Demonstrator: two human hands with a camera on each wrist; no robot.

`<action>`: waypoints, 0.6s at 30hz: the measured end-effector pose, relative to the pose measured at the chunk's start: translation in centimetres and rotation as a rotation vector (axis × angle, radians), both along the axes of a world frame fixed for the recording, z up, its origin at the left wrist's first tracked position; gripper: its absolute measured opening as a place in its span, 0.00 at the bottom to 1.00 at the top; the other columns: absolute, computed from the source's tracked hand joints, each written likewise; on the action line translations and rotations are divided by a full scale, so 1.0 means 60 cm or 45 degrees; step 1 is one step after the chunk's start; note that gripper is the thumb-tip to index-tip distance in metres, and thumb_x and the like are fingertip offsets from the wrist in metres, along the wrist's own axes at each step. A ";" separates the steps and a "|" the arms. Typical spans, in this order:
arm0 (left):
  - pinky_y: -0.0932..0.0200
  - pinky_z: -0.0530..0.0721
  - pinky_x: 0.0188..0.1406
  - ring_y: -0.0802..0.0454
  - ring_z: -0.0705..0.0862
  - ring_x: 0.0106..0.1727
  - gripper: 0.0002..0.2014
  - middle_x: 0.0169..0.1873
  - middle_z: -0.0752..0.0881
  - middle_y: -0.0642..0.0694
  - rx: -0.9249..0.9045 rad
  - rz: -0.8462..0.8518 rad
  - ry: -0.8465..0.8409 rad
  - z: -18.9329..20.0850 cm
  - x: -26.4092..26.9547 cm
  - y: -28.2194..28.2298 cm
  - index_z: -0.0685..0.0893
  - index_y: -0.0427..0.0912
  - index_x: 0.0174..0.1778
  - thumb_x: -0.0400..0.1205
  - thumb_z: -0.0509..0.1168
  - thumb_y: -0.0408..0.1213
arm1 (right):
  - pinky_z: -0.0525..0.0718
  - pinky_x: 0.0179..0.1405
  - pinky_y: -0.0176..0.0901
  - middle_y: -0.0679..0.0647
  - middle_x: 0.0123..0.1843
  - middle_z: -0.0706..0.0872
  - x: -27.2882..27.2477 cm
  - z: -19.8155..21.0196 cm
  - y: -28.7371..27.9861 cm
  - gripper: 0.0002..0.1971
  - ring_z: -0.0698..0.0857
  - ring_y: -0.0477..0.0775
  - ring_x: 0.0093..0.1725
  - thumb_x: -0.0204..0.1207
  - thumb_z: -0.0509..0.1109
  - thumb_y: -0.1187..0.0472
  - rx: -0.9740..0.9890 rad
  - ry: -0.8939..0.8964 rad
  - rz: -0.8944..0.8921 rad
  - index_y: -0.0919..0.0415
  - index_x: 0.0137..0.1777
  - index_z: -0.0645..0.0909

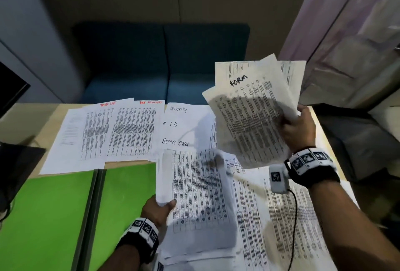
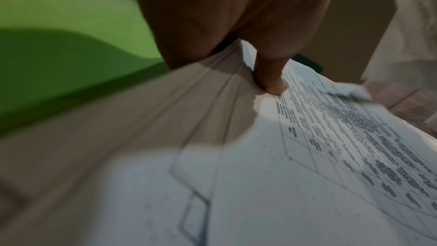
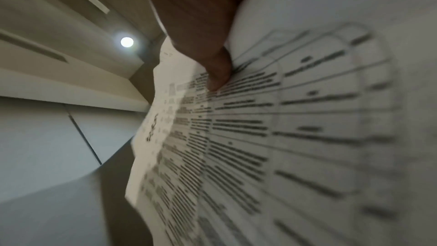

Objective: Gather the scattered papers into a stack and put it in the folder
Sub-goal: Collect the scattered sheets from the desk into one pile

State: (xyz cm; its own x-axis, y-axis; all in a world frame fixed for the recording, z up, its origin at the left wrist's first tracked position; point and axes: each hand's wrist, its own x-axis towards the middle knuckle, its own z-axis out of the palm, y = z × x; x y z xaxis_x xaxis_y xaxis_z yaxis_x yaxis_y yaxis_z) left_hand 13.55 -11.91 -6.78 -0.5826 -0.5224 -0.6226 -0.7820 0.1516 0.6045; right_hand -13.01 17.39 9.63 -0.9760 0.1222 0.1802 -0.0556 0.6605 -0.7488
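At the left of the head view a green folder (image 1: 54, 212) lies open flat on the wooden table (image 1: 23, 119), its dark spine running between two bare green halves; no sheet lies inside it.

Beyond the folder, scattered papers (image 1: 112, 130) overlap along the far edge of the table. Two of these printed tables carry red handwritten headings, too blurred to read with confidence. Just to their right a plain white sheet (image 1: 186, 125) bears black handwriting: "Security", "ID" and "Access card".

The left hand (image 1: 157, 208) sits at the folder's right edge and pinches the near-left corner of a printed table sheet (image 1: 199, 193), thumb on top. In the left wrist view the thumb (image 2: 272, 79) presses on the printed face, and what look like several layered sheet edges run beneath it, though the blur leaves their number unclear. More printed pages (image 1: 281, 223) cover the table to the right, under the right forearm.

The right hand (image 1: 298, 128) is raised above the table and grips a fanned bunch of papers (image 1: 251, 115) by its right edge, thumb across the front. The front sheet is headed "FORM" in black marker above dense printed columns. In the right wrist view the thumb (image 3: 216, 74) clamps that printed face.
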 end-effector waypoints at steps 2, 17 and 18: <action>0.60 0.78 0.54 0.45 0.85 0.54 0.22 0.57 0.88 0.38 0.011 0.016 -0.002 0.004 -0.001 0.002 0.84 0.37 0.60 0.73 0.75 0.42 | 0.82 0.47 0.48 0.62 0.52 0.87 0.014 0.001 0.014 0.22 0.86 0.64 0.51 0.71 0.76 0.59 -0.103 0.025 0.014 0.62 0.63 0.76; 0.53 0.80 0.63 0.40 0.84 0.62 0.30 0.61 0.86 0.35 0.059 0.068 -0.025 0.035 -0.005 0.006 0.84 0.34 0.62 0.77 0.66 0.58 | 0.79 0.52 0.42 0.61 0.62 0.85 0.226 -0.157 -0.059 0.33 0.84 0.57 0.55 0.66 0.77 0.49 0.024 -0.710 0.392 0.65 0.67 0.73; 0.54 0.78 0.63 0.39 0.83 0.63 0.34 0.63 0.84 0.34 0.071 0.104 -0.039 0.040 -0.006 0.008 0.82 0.33 0.64 0.76 0.64 0.61 | 0.79 0.53 0.42 0.61 0.64 0.84 0.242 -0.166 -0.072 0.32 0.84 0.57 0.57 0.68 0.78 0.53 0.021 -0.767 0.407 0.64 0.69 0.71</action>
State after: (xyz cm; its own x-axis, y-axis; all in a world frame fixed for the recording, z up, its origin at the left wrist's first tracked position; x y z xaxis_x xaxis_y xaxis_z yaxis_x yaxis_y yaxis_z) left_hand 13.18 -11.44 -4.39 -0.5197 -0.5314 -0.6689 -0.8085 0.0530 0.5861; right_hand 1.53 13.05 -0.33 -0.8942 -0.1872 -0.4066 0.1735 0.6925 -0.7003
